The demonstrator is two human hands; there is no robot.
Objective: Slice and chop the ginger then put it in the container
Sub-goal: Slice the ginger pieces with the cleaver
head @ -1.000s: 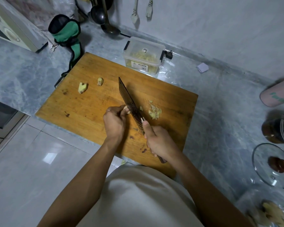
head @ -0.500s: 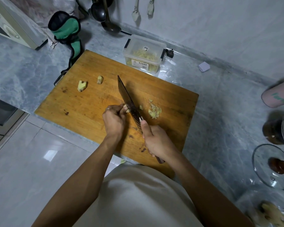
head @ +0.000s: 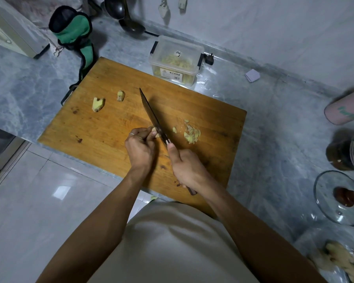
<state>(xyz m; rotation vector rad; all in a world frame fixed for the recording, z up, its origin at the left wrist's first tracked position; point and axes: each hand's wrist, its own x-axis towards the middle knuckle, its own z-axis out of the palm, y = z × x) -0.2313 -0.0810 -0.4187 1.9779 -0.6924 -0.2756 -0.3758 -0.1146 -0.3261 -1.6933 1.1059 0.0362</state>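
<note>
On the wooden cutting board (head: 114,127), my left hand (head: 140,147) pinches a small ginger piece (head: 155,132) against the wood. My right hand (head: 185,168) grips the handle of a dark knife (head: 152,117), whose blade lies right beside that piece, tip pointing away from me. A pile of ginger slices (head: 191,133) lies right of the blade. Two uncut ginger chunks (head: 98,104) rest at the board's far left. A clear plastic container (head: 176,60) holding chopped ginger stands behind the board.
A green and black bag (head: 74,31) sits at the far left of the marble counter (head: 284,129). Ladles (head: 129,21) hang on the wall. To the right are a pink can (head: 345,109), a dark jar (head: 343,152), a glass lid (head: 339,197) and more ginger in plastic (head: 343,260).
The knife blade has shifted slightly along the ginger piece while my left hand keeps holding it. The slice pile looks the same.
</note>
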